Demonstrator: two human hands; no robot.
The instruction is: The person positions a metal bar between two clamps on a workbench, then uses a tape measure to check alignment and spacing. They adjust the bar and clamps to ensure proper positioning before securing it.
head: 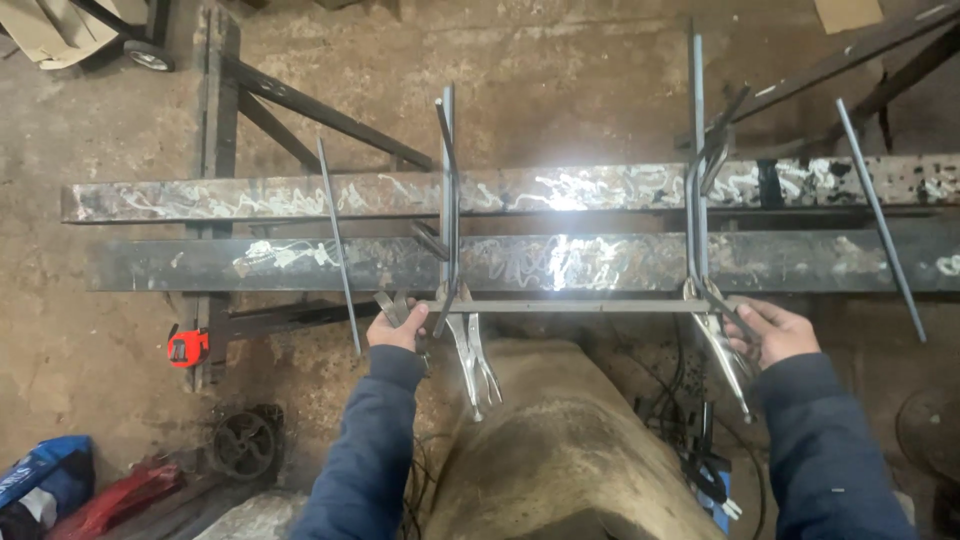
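We are looking down at a small steel frame laid over two long chalk-marked beams [560, 262] that run from nine to three o'clock across the view. Our left hand [398, 326] is closed around the left end of the flat crossbar [590, 306], while our right hand [775, 330] grips the handles of the right locking pliers [728, 355] at about four o'clock from the bar's middle. The bar lies along the near edge of the closer beam, and two upright bars, the left one [449, 190] and the right one [697, 170], run away from it towards twelve o'clock. A second pair of locking pliers [474, 362] is already clamped at the left joint and hangs free towards six o'clock. We judge the pieces set out and pinned at both corners, but we cannot make out any weld bead at the joints, so the joining itself looks to be left. Two loose thin rods [340, 245] [880, 220] lie slanted across the beams, apart from the frame.
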